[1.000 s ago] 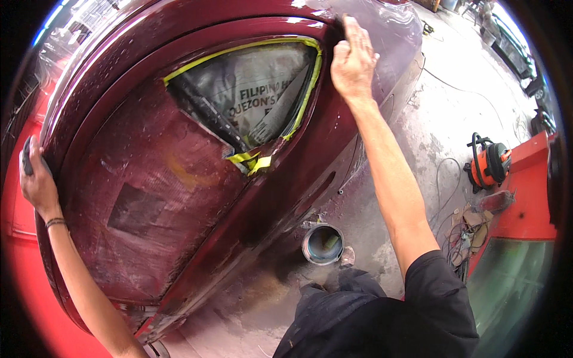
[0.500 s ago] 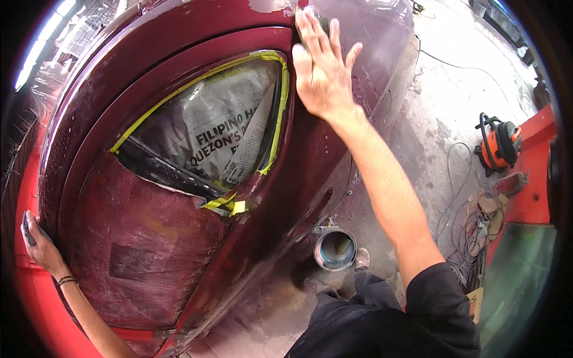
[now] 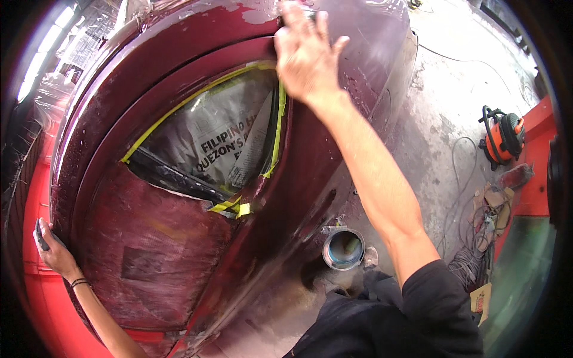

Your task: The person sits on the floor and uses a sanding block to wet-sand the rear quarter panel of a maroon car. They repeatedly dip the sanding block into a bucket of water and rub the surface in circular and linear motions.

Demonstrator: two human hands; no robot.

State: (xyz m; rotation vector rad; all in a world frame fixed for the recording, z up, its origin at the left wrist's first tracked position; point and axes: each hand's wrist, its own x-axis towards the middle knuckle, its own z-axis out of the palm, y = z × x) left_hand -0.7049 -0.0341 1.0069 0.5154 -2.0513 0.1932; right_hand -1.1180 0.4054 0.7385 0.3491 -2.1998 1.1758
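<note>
My right hand lies with fingers spread on the wet maroon car body, above the corner of a taped window. A dark pad shows under its fingertips, partly hidden and blurred by motion. Down at the left, my left hand is at the outer edge of the car's rear panel. Between its thumb and fingers it grips a dark grey block. The window is covered with newspaper and clear film, edged with yellow masking tape. Dull patches and water drops mark the paintwork.
A metal bucket stands on the concrete floor by my shoe. Farther right are an orange and black vacuum cleaner, a heap of cables and a red structure. A thin cord crosses the floor.
My right hand has slid left and slightly upward over the panel with the dark pad. My left hand still grips its block at the edge. The whole view has shifted a little.
</note>
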